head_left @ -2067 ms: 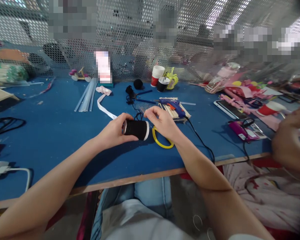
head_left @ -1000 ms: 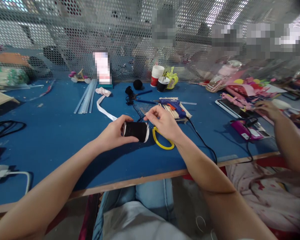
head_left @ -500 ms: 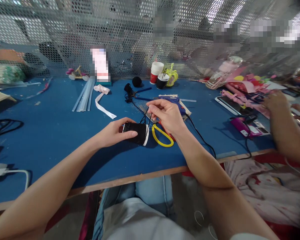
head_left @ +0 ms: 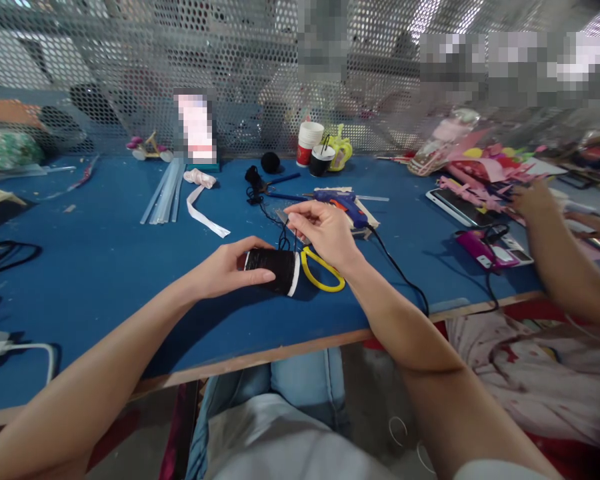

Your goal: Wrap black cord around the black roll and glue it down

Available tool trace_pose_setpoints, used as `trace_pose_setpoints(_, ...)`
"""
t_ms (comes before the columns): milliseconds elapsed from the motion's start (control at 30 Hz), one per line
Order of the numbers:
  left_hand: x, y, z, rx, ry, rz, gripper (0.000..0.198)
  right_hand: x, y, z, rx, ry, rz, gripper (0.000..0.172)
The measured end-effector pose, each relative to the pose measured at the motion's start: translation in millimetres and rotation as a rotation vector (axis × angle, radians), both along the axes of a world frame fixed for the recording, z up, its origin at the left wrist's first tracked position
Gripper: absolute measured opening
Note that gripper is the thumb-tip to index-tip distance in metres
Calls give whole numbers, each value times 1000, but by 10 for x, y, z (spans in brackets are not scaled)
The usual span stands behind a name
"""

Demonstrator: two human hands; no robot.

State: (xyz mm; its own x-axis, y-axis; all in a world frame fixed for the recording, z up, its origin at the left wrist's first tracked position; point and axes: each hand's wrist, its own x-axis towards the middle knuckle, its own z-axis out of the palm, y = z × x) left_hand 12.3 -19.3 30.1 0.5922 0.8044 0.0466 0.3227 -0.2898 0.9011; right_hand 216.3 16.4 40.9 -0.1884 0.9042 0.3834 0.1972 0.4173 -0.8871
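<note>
Left hand point(head_left: 225, 268): cup point(head_left: 275, 272) clasped between thumb and fingers; tipped on its side, seemingly so its black-wrapped wall is within reach.
Right hand point(head_left: 300, 225): cord point(head_left: 295, 243) pinched by thumb and fingertips above the cup's white rim, probably to be held taut.
Scissors point(head_left: 325, 287): laid just beside the rim, likely for convenience.
Glue gun point(head_left: 353, 209): laid beyond the right hand.
Cup stack point(head_left: 310, 140): stood behind; red print, illegible.
Screen point(head_left: 197, 127): blurred; unreadable.

Moderate, diffuse light; glare streaks upper right. Soft shadow on blue table point(head_left: 100, 247) below left hand point(head_left: 230, 268). Black-wrapped cup point(head_left: 280, 265) reads very dark. Wide-angle stretch at sides, right edge soft, upper-right corner dark. Pixelated blocks along top.
</note>
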Motion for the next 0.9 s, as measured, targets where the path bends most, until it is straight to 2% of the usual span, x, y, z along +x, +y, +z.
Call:
trace_pose_setpoints(267,-11,-4,-6,110,-36,36,48,-20,5,-22,21,-56,5,15)
trace_pose_setpoints(533,10,6,5,229,-66,59,49,-11,22,-80,42,-78,44,17)
trace_pose_setpoints(900,13,8,-7,352,-117,97,50,-10,3,-21,-7,-107,49,16)
